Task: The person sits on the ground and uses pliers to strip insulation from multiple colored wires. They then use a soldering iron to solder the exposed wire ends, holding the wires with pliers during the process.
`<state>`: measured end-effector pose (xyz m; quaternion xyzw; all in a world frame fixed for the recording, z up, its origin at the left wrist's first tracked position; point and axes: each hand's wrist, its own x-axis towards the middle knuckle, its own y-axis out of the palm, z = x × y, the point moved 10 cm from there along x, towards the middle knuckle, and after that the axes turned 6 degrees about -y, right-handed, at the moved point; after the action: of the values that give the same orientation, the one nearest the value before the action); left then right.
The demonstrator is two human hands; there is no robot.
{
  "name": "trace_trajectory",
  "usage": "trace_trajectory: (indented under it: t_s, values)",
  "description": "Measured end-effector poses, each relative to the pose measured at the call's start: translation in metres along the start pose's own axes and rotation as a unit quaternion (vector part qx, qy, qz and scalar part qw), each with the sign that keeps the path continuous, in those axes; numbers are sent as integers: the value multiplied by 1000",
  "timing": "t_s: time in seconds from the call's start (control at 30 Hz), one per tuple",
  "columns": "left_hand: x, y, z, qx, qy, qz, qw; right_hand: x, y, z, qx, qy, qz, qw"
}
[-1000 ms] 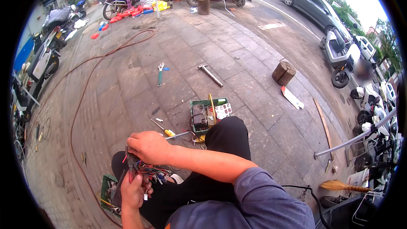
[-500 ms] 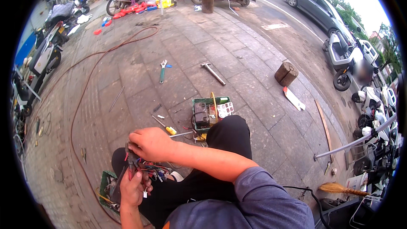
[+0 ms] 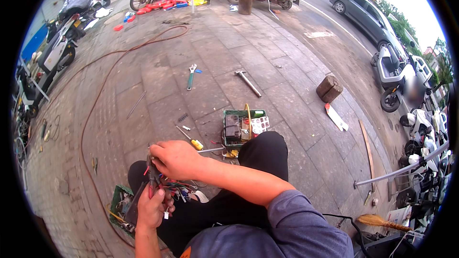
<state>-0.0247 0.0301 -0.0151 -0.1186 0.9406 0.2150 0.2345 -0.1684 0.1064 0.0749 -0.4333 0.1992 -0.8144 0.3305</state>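
Observation:
Over my lap, my left hand (image 3: 151,209) is closed on the red handles of a pair of pliers (image 3: 152,186), whose jaws point away from me. My right hand (image 3: 176,159) is closed by the jaws, fingertips pinched; whatever they grip is hidden. A short red wire end shows beside the jaws. Beneath the right hand spreads a bundle of coloured wires (image 3: 180,192). A small white connector (image 3: 166,215) hangs just below my left hand's fingers.
Ahead stands a green basket (image 3: 224,126) of parts, beside a yellow-handled screwdriver (image 3: 196,144). Farther off lie an adjustable wrench (image 3: 191,79), a hammer (image 3: 248,84) and a wood block (image 3: 329,89). Another green crate (image 3: 116,201) sits at my left; a hose (image 3: 95,98) curves along the paving.
The view has shifted slightly, so the ground and tools appear farther right. My right hand has moved slightly at the plier jaws; my left hand keeps its hold on the pliers.

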Motion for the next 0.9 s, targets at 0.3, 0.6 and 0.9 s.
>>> trace_trajectory:
  t_s: [0.3,0.6,0.9]
  values:
    - [0,0,-1,-12,1,7,1000,-1,-3,5,-4,-8,-22,1000]
    - [1,0,0,-10,-2,14,1000,0,-3,3,-4,9,-16,1000]
    - [0,-4,0,-24,1,3,1000,-4,-12,2,39,35,-50,997]
